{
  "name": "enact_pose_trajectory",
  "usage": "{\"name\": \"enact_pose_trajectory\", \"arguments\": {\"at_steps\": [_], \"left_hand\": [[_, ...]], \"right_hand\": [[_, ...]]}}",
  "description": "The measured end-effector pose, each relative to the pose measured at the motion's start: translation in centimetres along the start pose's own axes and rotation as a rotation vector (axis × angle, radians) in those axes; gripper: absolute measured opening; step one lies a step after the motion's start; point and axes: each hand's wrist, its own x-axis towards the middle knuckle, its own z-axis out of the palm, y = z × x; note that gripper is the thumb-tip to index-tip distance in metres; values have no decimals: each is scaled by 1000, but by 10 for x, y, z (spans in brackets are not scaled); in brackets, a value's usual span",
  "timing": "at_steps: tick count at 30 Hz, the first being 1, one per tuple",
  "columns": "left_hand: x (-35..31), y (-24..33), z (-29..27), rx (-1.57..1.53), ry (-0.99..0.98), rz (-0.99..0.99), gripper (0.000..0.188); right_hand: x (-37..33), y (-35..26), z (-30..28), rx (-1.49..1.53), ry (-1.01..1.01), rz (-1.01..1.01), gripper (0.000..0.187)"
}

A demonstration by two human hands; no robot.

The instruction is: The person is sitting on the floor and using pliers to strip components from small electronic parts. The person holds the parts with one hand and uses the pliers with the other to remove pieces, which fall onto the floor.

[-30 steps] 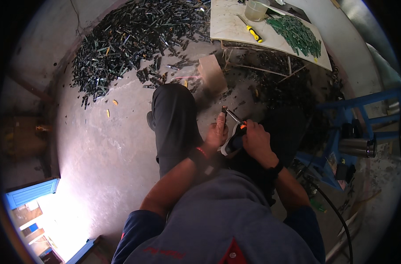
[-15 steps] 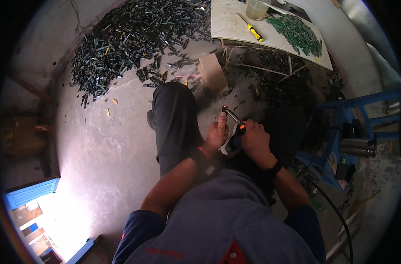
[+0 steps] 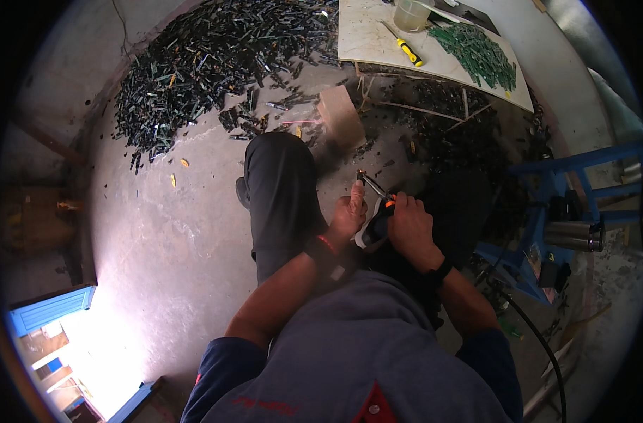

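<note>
Between my knees, my left hand pinches a small dark piece with a coppery tip, its thumb stretched along it. My right hand is closed round the orange-and-black handle of what looks like a screwdriver. Its metal shaft slants up and left, and its end meets the dark piece by my left thumb. My fingers hide most of the handle, and the piece is too small to name. Just beyond my hands a brown cardboard box stands on the floor.
A large heap of dark narrow strips covers the far left floor. The white tabletop holds a yellow-and-black screwdriver, a clear tub and green strips. At right stands a blue frame with a metal cylinder; a black cable hangs below.
Almost nothing differs. Both hands, the screwdriver and the small dark piece stay in nearly the same place.
</note>
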Motion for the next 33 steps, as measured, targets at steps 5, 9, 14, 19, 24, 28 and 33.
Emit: {"name": "enact_pose_trajectory", "arguments": {"at_steps": [5,9,14,19,24,28,33], "left_hand": [[-3,3,-1,-16,-18,-19,59],[-2,2,-2,-28,-36,-45,58],[-4,4,-1,-26,-36,-41,58],[-2,2,1,-15,-11,-59,57],[20,-26,-7,314,90,163,67],[19,-25,-4,579,182,292,68],[14,-18,0,660,216,262,70]], "right_hand": [[-1,0,0,-1,-4,-3,27],[-2,-1,1,-1,-1,-4,26],[-1,-1,1,4,-7,-6,25],[-1,1,1,-4,5,-14,22],[3,0,-2,-47,5,-49,17],[6,5,-1,-90,1,-57,16],[8,7,-2,-92,-21,-87,15]]}}
